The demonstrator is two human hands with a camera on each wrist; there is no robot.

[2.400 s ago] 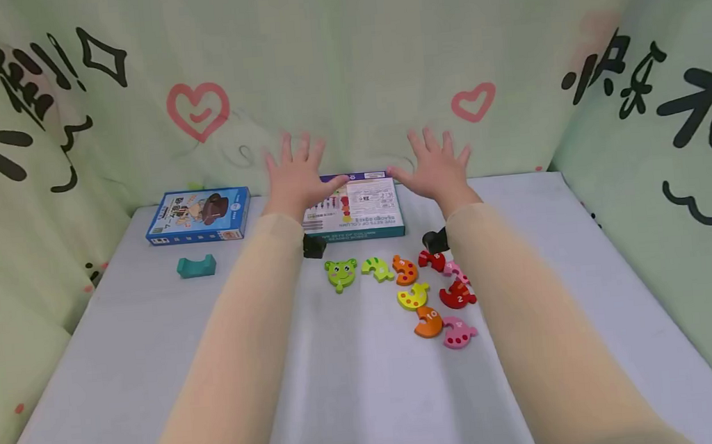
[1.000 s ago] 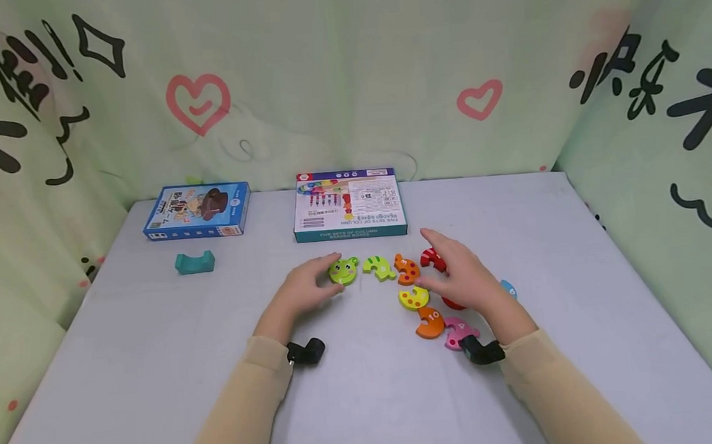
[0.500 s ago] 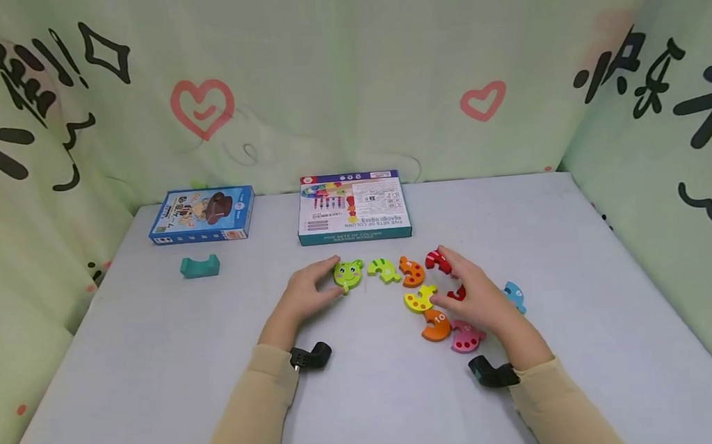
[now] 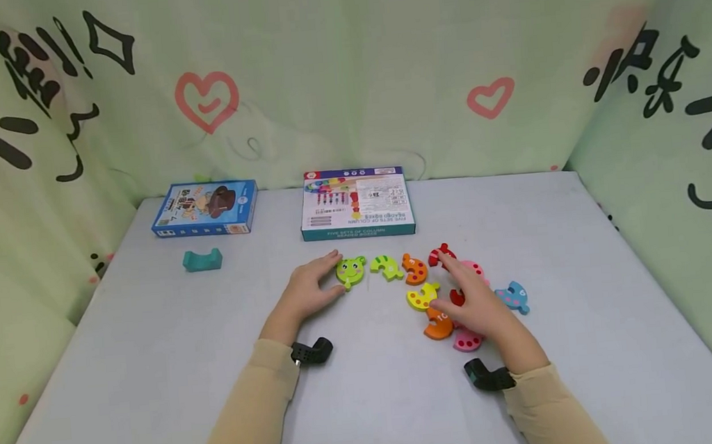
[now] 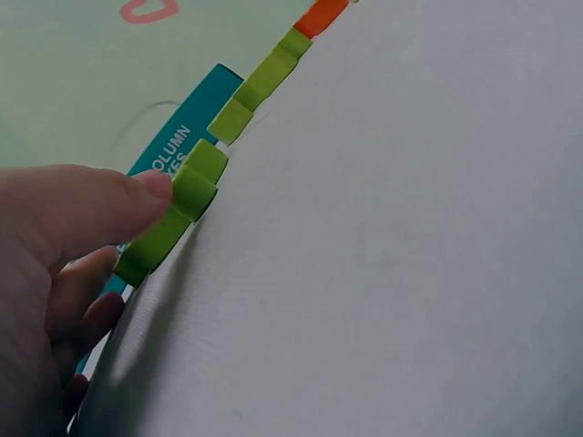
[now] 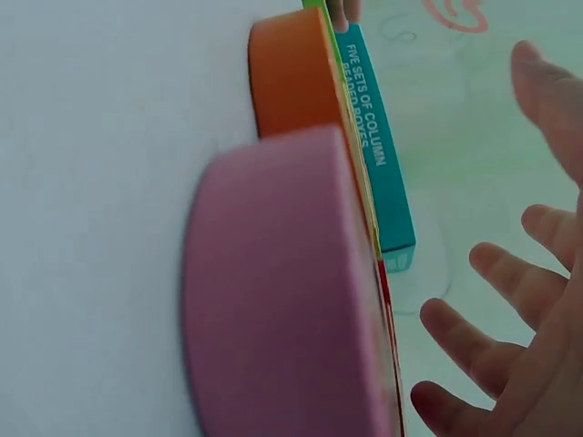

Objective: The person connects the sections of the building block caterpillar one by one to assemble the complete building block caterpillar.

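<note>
My left hand (image 4: 305,292) has its thumb and fingers around the left edge of a green frog-face puzzle piece (image 4: 351,271). In the left wrist view, the thumb lies against that piece (image 5: 196,187). My right hand (image 4: 478,303) hovers over the right-hand cluster with fingers spread, gripping nothing. Beneath and around it lie curved wooden pieces: red-striped (image 4: 437,255), orange (image 4: 438,325), yellow (image 4: 422,297) and pink (image 4: 468,341), some partly hidden. A blue piece (image 4: 514,298) lies right of this hand. The right wrist view shows a pink piece (image 6: 264,291) up close, apart from the fingers.
A light-green striped piece (image 4: 387,267) and an orange spotted piece (image 4: 415,269) continue the row. Behind them lies a white and teal box (image 4: 357,208). At back left are a blue box (image 4: 206,209) and a teal block (image 4: 203,260). Curtains (image 4: 344,76) surround the white table (image 4: 155,377).
Both hands came back from reaching over the far edge and lowered to the pieces. The left hand took hold of the frog-face piece. The blue piece came into view beside the right arm.
</note>
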